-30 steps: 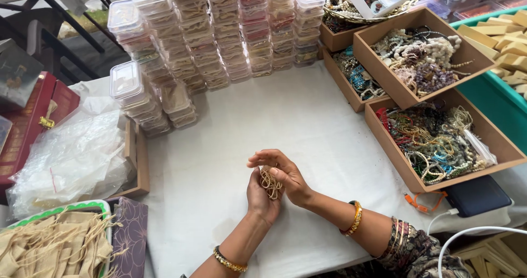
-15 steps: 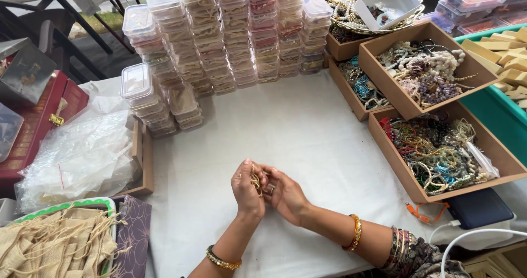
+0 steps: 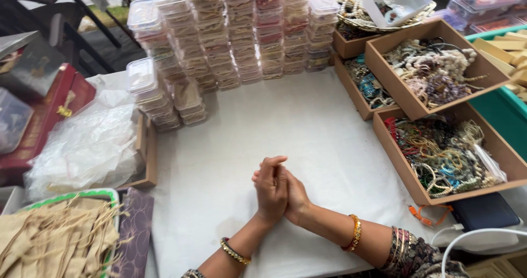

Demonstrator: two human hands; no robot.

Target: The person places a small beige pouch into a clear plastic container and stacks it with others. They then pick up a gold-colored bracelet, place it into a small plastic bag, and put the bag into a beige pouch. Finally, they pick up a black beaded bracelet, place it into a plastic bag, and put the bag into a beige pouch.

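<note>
Here the left hand (image 3: pixel 270 189) and the right hand (image 3: pixel 296 197) are pressed palm to palm near the front edge of the white table (image 3: pixel 307 124), fingers straight and closed together; whether anything lies between the palms cannot be told. Gold bangles circle both wrists. Toward the left front corner lies a tray of beige drawstring pouches (image 3: pixel 52 239), with crumpled clear plastic bags (image 3: pixel 82 141) just behind it. Along the right edge stand open cardboard boxes of beaded bracelets (image 3: pixel 444 152). At the far edge rise stacks of small clear plastic boxes (image 3: pixel 236 31).
</note>
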